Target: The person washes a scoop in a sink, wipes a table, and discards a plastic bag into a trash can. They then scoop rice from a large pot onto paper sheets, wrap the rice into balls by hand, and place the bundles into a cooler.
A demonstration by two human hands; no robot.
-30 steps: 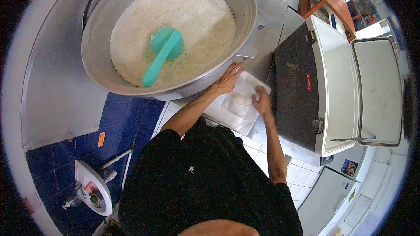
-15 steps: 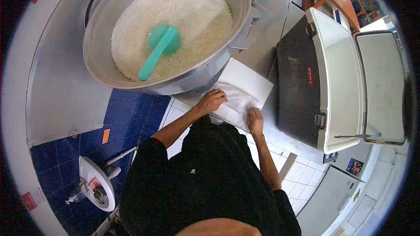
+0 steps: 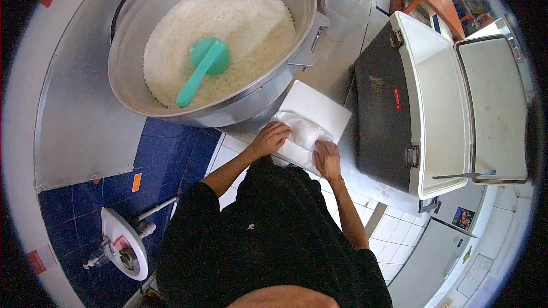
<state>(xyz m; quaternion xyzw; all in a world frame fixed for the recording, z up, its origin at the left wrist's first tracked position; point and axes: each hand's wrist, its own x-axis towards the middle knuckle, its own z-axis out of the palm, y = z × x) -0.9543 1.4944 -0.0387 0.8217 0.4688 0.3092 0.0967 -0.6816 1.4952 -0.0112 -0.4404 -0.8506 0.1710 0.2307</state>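
While the white paper wrap point(image 3: 317, 109) lies on the counter edge between rice pot point(image 3: 231, 115) and cooler point(image 3: 379, 122), left hand point(image 3: 273, 137) and right hand point(image 3: 327, 158) rest palm-down on its folded near side, fingers part-curled, actual grip indeterminable; judged light, limp, tearable, best held at fold corners

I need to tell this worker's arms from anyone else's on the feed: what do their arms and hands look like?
Both arms are bare below a black short-sleeved shirt, which bears a small white mark. The left hand and right hand are ungloved; no watch, ring or bracelet shows.
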